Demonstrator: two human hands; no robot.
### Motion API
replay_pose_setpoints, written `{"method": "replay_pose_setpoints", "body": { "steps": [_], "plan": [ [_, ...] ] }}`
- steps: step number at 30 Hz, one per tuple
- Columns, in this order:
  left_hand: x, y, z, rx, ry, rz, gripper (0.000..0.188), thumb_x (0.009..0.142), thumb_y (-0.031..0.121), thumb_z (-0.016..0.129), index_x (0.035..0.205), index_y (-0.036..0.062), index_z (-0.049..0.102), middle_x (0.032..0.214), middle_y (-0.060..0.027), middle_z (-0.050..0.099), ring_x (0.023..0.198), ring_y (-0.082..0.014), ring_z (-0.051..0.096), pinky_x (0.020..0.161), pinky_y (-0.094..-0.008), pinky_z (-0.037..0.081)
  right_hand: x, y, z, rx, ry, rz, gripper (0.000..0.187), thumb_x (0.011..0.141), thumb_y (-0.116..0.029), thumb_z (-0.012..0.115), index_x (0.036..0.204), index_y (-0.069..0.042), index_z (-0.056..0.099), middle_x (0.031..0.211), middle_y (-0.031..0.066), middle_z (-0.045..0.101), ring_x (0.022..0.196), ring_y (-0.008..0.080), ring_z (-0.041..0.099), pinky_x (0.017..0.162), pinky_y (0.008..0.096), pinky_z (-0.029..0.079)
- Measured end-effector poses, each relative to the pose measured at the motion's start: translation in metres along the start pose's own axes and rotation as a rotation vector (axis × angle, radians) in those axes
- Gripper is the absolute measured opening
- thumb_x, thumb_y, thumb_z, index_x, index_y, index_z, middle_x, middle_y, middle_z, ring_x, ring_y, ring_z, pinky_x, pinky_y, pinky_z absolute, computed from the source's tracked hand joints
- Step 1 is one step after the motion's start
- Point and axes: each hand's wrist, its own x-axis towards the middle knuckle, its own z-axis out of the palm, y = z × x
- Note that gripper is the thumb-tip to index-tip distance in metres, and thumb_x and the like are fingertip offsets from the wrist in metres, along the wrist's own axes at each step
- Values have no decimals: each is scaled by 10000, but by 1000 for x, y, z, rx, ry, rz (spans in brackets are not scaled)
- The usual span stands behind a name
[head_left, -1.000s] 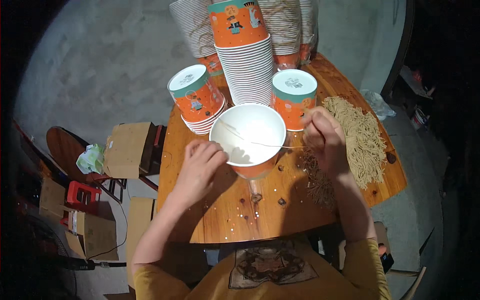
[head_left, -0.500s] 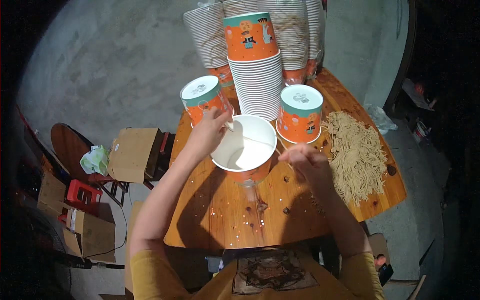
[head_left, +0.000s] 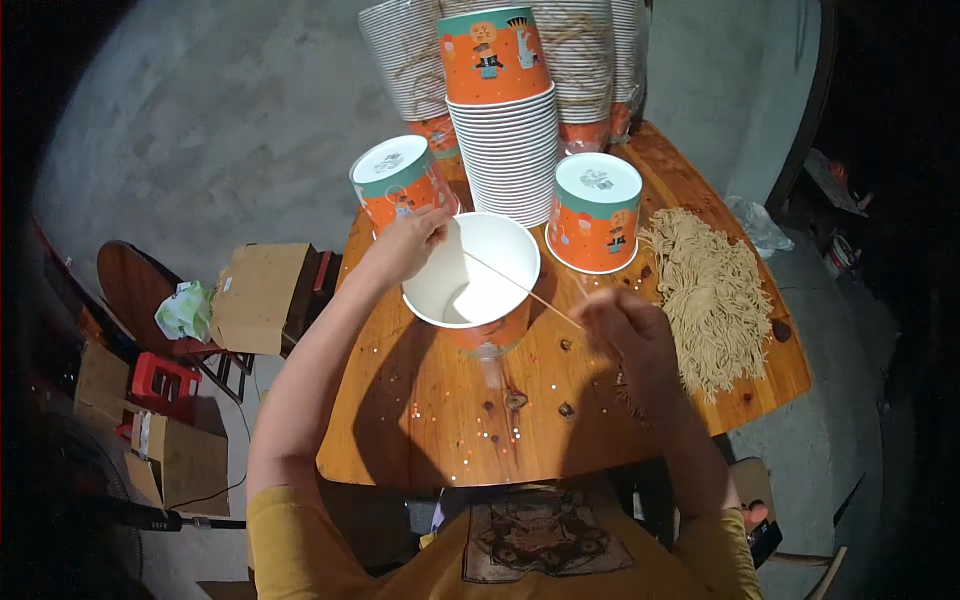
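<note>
An open paper bucket [head_left: 500, 338], white inside and orange outside, stands upright on the table in front of me. A thin beige cord [head_left: 512, 284] runs taut across its mouth. My left hand [head_left: 408, 245] is at the bucket's left rim, fingers pinched together on the cord's left end. To the right of the bucket, my right hand [head_left: 632, 332] is closed on the cord, and a short loose piece sticks up from its fingers. Whether the cord passes through the bucket's wall is hidden by my left hand.
Two upturned buckets [head_left: 595, 228] [head_left: 395, 185] stand behind on the wooden table [head_left: 480, 400]. Between them rises a tall bucket stack [head_left: 500, 160], with bagged stacks [head_left: 572, 70] farther back. Cut cords [head_left: 715, 310] lie heaped at right. Cardboard boxes [head_left: 262, 297] and a red stool [head_left: 165, 385] are at left.
My right hand has moved slightly to the right and down, and the slack cord is now straight. My left hand stays by the left rim. The whole view has shifted slightly.
</note>
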Motion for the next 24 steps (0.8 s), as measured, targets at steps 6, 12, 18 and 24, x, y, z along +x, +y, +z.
{"method": "replay_pose_setpoints", "body": {
  "steps": [6,12,18,24],
  "plan": [
    [-34,55,-2,-156,176,34,246,802,172,655,958,18,545,918,-152,516,890,-302,523,789,-359,436,17,9,-4,-75,178,-28,243,934,-235,511,921,-33,645,593,-78,430,539,-3,346,490,183,273],
    [-50,100,-5,-580,-265,-190,202,836,-22,527,1037,-8,535,892,-48,592,853,-114,561,780,-277,464,27,13,5,-112,171,-20,236,935,-201,473,919,-15,617,707,-20,538,645,44,478,590,200,391],
    [-49,91,-28,-896,-210,-286,233,800,-66,520,1029,-28,539,959,-16,580,866,-87,568,792,-245,459,36,41,17,-236,71,-234,198,945,-151,451,985,-7,580,990,62,629,713,62,563,515,184,410],
    [-50,81,-31,-1011,-193,-372,211,778,-18,567,988,-4,560,919,-1,584,798,-83,563,743,-235,449,33,36,23,-282,4,-297,164,927,-73,453,964,9,590,1103,107,589,815,88,588,542,193,463]
  ]
}}
